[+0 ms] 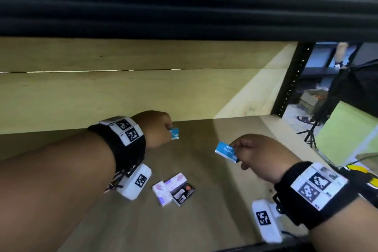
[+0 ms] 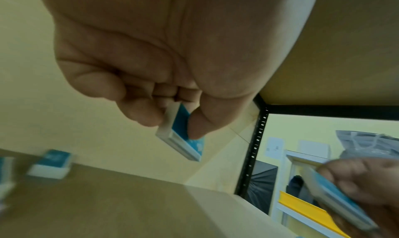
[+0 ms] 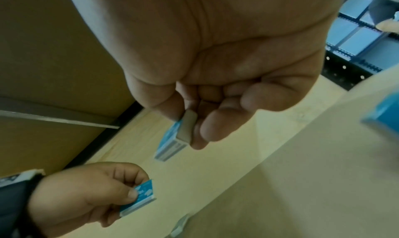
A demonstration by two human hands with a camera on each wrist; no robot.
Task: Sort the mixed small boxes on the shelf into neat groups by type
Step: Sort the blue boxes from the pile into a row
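On the wooden shelf (image 1: pixel 204 200) my left hand (image 1: pixel 170 131) pinches a small blue staple box (image 1: pixel 175 134) between thumb and fingers, held off the board near the back wall. In the left wrist view the left hand's box (image 2: pixel 185 139) hangs edge-down from the left hand (image 2: pixel 172 122). To the right, my right hand (image 1: pixel 237 154) pinches a second blue staple box (image 1: pixel 225 151) by one end above the shelf; in the right wrist view the right hand's box (image 3: pixel 172 144) is seen end-on. Two pink-and-white boxes (image 1: pixel 162 192) and a black box (image 1: pixel 184 192) lie together at the front.
More blue boxes (image 2: pixel 51 163) sit on the shelf board at the back left, and another blue box (image 3: pixel 384 115) shows blurred at the right. The wooden back wall (image 1: pixel 122 92) closes the shelf behind. A black perforated post (image 1: pixel 290 84) marks its right end.
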